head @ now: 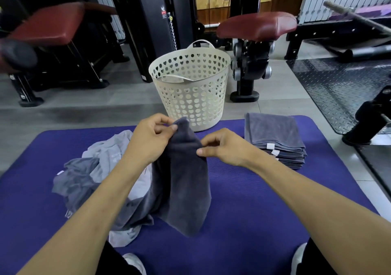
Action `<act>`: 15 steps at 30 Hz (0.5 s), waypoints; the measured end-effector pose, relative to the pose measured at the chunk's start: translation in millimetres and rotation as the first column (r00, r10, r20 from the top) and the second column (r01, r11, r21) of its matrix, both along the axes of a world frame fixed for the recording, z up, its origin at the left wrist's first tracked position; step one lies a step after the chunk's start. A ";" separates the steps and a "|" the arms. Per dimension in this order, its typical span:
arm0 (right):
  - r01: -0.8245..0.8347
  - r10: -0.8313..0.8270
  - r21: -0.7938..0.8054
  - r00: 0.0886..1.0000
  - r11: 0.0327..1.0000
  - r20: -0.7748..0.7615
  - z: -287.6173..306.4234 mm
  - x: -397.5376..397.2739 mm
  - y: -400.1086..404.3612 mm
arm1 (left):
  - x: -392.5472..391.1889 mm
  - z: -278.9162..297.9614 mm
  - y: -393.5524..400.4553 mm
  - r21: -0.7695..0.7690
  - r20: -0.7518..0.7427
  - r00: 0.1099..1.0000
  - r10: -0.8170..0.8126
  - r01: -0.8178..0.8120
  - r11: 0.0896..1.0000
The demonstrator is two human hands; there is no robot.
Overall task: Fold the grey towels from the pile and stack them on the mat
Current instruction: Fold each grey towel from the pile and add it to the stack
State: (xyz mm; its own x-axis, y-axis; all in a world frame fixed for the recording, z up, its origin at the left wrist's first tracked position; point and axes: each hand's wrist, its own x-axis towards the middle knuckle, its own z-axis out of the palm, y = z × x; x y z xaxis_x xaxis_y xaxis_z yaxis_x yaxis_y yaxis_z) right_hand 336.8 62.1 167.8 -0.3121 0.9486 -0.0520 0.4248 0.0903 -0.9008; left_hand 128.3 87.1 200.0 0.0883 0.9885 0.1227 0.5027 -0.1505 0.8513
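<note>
Item: dark grey towel (186, 181), centre, hanging over purple mat (254, 222). Left hand (148, 141) and right hand (222, 147) pinch its top edge. Pile (84, 179) at 9 o'clock; folded stack (275, 139) at 2. Step: apparently finding corners; next, spread and fold.

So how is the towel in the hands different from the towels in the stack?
The held towel hangs loose and unfolded, pinched by the left hand and right hand; the stack of folded towels lies flat and neat on the purple mat. The held towel is one; the stack holds many. Both are dark grey.
</note>
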 end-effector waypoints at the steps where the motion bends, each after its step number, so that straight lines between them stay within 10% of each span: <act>1: 0.031 -0.030 0.005 0.999 1.000 -0.036 2.5 -0.6 -0.5 | -3.7 -2.9 2.8 0.077 -0.182 0.981 0.066 -0.052 0.996; 4: 0.170 -0.159 0.069 0.977 0.983 -0.142 6.8 -3.5 1.4 | -3.3 -6.6 4.0 0.181 -0.321 0.940 0.114 -0.058 0.982; 12: 0.159 -0.134 0.160 0.979 0.974 -0.157 21.4 2.0 4.4 | 13.3 -0.3 -11.5 0.060 0.054 0.975 -0.217 0.213 0.975; 15: 0.097 -0.077 0.155 0.988 0.983 -0.132 24.1 3.1 2.3 | 11.1 -2.9 -13.7 0.106 -0.131 0.967 -0.219 0.234 0.967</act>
